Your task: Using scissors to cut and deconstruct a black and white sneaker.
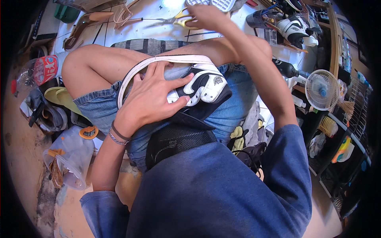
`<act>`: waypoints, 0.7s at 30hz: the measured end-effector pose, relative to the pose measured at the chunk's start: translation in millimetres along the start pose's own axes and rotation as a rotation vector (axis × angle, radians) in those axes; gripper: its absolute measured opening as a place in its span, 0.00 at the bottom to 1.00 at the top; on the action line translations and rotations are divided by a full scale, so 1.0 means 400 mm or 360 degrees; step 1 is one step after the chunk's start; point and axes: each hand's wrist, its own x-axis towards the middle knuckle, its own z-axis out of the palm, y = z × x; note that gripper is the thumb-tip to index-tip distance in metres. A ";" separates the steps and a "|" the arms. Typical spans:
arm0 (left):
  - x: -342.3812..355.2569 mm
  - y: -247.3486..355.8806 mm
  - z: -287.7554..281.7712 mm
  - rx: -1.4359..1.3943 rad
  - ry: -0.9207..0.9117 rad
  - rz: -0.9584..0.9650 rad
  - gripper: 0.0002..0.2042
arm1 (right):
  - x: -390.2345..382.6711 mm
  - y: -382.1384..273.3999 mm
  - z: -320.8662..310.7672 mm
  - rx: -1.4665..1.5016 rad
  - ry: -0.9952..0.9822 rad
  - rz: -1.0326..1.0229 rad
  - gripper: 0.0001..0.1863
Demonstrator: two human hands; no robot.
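A black-and-white sneaker (208,81) lies on its side across my lap, with a white sole strip (131,75) bowed away from it along the far edge. My left hand (152,89) is spread over the sneaker and holds it against my thighs, with the thumb on its white side. At the far side, my right arm stretches out over my leg. My right hand (208,16) has its fingers at the yellow handles of a pair of scissors (176,19), and they appear closed on them. The scissor blades point left, over the white tiled floor.
Left of my knee stand a plastic bottle (41,73) and a clear plastic tub (75,154). A brown shoe piece (85,25) and an awl-like tool (137,19) lie at the far left. To the right are another sneaker (293,29), a small fan (322,90) and a crowded rack (337,131).
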 end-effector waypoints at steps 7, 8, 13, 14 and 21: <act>0.001 0.006 -0.005 0.0025 0.0034 0.0046 0.30 | -0.265 -0.076 -0.423 0.0558 -0.0748 0.0209 0.38; -0.004 0.001 -0.004 0.0019 0.0031 0.0019 0.30 | -0.297 -0.100 -0.464 0.0494 -0.1046 0.0278 0.43; -0.005 0.000 0.002 -0.0002 0.0095 0.0085 0.32 | -0.431 -0.148 -0.496 0.0162 -0.1259 0.0334 0.46; -0.005 -0.001 0.004 -0.0005 0.0094 0.0093 0.32 | -0.431 -0.155 -0.500 0.0160 -0.1262 0.0342 0.46; -0.010 -0.001 0.012 0.0020 0.0138 0.0137 0.33 | -0.388 -0.186 -0.506 0.0185 -0.1603 0.0582 0.48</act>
